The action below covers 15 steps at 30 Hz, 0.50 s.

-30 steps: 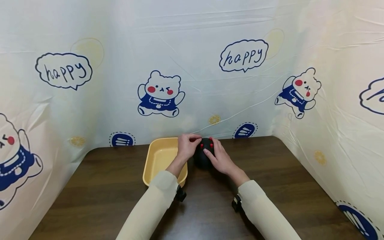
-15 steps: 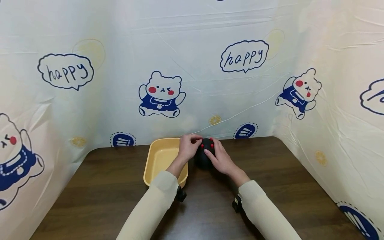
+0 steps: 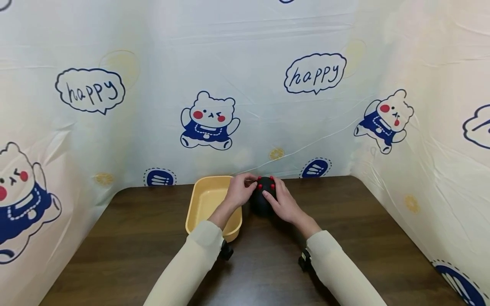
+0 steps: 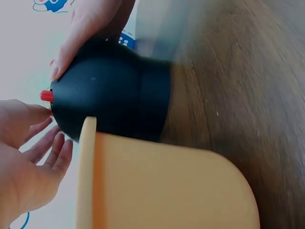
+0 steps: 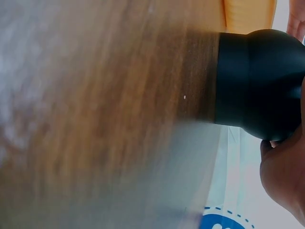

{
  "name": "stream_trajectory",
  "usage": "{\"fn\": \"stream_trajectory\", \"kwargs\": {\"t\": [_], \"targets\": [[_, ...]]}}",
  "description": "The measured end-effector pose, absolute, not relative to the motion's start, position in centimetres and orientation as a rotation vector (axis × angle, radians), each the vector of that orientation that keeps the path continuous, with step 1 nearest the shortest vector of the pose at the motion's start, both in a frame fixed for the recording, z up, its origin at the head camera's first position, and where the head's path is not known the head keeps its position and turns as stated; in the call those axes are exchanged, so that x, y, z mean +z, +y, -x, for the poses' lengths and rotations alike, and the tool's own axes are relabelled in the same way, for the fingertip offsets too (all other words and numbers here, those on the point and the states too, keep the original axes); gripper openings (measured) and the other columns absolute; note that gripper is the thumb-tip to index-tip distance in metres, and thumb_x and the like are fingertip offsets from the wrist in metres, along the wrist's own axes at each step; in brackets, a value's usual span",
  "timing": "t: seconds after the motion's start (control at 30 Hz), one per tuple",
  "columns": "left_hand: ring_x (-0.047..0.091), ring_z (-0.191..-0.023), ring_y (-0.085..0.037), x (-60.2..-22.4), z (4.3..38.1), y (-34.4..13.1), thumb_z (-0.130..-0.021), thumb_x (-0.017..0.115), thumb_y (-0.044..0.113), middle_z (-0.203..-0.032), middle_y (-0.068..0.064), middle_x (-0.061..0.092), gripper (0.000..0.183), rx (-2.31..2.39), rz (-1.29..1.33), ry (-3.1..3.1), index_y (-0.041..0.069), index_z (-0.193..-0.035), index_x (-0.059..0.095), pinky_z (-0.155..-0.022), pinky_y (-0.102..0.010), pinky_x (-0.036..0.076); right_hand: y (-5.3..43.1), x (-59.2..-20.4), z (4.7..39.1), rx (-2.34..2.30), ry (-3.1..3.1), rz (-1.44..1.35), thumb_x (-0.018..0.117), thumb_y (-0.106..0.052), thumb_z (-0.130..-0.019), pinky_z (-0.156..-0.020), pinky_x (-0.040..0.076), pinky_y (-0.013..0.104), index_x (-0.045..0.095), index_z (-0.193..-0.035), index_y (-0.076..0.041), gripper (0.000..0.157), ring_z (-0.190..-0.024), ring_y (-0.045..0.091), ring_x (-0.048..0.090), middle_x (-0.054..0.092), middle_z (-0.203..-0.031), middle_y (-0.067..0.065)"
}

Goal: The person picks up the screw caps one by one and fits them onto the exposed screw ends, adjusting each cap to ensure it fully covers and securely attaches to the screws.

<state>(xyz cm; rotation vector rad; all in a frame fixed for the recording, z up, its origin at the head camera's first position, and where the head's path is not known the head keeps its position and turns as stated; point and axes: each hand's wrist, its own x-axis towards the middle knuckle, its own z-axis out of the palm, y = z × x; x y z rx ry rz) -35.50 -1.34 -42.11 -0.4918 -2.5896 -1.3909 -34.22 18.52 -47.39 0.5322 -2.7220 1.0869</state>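
A rounded black object (image 3: 261, 206) stands on a short cylindrical base near the table's far edge, several small red pegs (image 3: 260, 187) sticking out of its top. My right hand (image 3: 284, 203) grips it from the right, thumb on the near side and fingers round the far side. From the left, my left hand (image 3: 242, 190) has its thumb and forefinger together at a red peg on the top. The left wrist view shows one peg (image 4: 46, 96) standing free beside those fingertips, with a bit of red right at them; the other fingers are loosely bent below.
A yellow plastic tub (image 3: 193, 208) stands just left of the black object, partly under my left forearm. The brown wooden table (image 3: 264, 263) meets a printed cloth backdrop (image 3: 252, 76) behind and at the sides.
The view shifts slightly, moving everything a little to the right. My left fingertips have eased back from the black object's top, and a far-left red peg now shows. The right hand keeps its grip.
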Motion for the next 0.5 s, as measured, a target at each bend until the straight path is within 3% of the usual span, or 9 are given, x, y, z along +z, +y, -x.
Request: {"fn": "stream_trajectory", "kwargs": {"t": [0.3, 0.5], "targets": [[0.068, -0.097, -0.023, -41.9, 34.7, -2.7, -0.098, 0.068, 0.011, -0.111, -0.010, 0.072, 0.018, -1.148, 0.629, -2.693, 0.005, -0.115, 0.073, -0.092, -0.040, 0.057, 19.0, -46.9, 34.0, 1.079, -2.769, -0.533, 0.045, -0.058, -0.105, -0.116, 0.035, 0.056, 0.017, -0.161, -0.010, 0.079, -0.140, 0.035, 0.042, 0.029, -0.160, 0.018], [0.064, -0.103, -0.025, -41.9, 34.0, -4.4, -0.097, 0.069, 0.013, -0.110, -0.008, 0.070, 0.019, -0.940, 0.665, -2.751, 0.005, -0.113, 0.074, -0.095, -0.043, 0.054, 20.2, -46.8, 33.6, 1.075, -2.820, -0.527, 0.045, -0.062, -0.103, -0.116, 0.033, 0.059, 0.011, -0.163, -0.015, 0.084, -0.142, 0.038, 0.041, 0.023, -0.163, 0.017]]}}
